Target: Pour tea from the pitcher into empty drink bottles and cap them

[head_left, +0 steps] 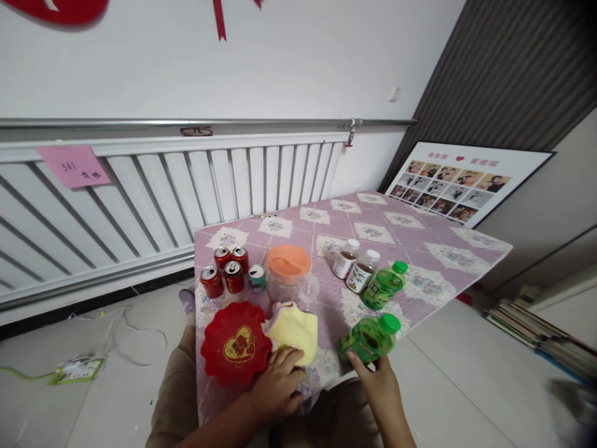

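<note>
My right hand (373,372) is wrapped round a green-labelled bottle (367,340) with a green cap, tilted at the table's near edge. My left hand (280,384) lies with fingers spread at the lower edge of a yellow cloth (295,333). Left of the cloth is a red scalloped tray (221,348) with a gold heart pattern. Behind the cloth stands a clear pitcher (283,289) with an orange lid. A second green bottle (383,287) stands beyond the held one, beside two white-capped bottles (345,261) (362,272) of brown liquid.
Several red cans (212,283) and one teal can (256,279) stand at the table's left. A floral cloth covers the table (373,214). Behind it is a white radiator (233,180); a photo board (466,180) leans at the far right. A power strip (77,371) lies on the floor.
</note>
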### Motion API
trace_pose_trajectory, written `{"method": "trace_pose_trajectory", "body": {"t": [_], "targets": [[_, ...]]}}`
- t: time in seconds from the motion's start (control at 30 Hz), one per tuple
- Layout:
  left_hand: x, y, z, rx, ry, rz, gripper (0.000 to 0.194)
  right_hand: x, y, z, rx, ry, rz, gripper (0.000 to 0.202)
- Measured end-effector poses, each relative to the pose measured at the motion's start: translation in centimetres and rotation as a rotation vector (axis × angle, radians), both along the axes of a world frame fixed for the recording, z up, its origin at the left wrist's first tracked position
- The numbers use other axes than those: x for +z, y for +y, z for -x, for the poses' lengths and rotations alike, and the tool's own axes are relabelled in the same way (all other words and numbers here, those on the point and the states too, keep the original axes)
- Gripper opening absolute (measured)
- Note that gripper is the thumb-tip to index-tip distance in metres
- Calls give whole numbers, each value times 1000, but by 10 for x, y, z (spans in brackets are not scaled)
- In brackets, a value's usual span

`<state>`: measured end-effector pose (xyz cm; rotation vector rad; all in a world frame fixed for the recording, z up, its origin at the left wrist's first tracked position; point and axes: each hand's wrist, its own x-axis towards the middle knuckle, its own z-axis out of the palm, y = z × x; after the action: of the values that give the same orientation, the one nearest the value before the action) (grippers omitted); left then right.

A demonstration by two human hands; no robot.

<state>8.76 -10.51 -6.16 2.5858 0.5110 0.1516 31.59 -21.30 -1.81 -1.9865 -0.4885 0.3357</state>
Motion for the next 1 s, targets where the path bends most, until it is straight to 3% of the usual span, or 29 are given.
{"method": "trace_pose_trajectory", "body": {"t": [0.37,0.7,1.0], "targets": [[3,1,1,1,-7,19,35,-28,59,-22,62,-147,-109,43],[-3,0,0,15,16,41,31,-55,47,-31,96,-244,-81,54],[5,2,1,-2,25,61,32,-52,52,-33,104,-291,-22,47]]}}
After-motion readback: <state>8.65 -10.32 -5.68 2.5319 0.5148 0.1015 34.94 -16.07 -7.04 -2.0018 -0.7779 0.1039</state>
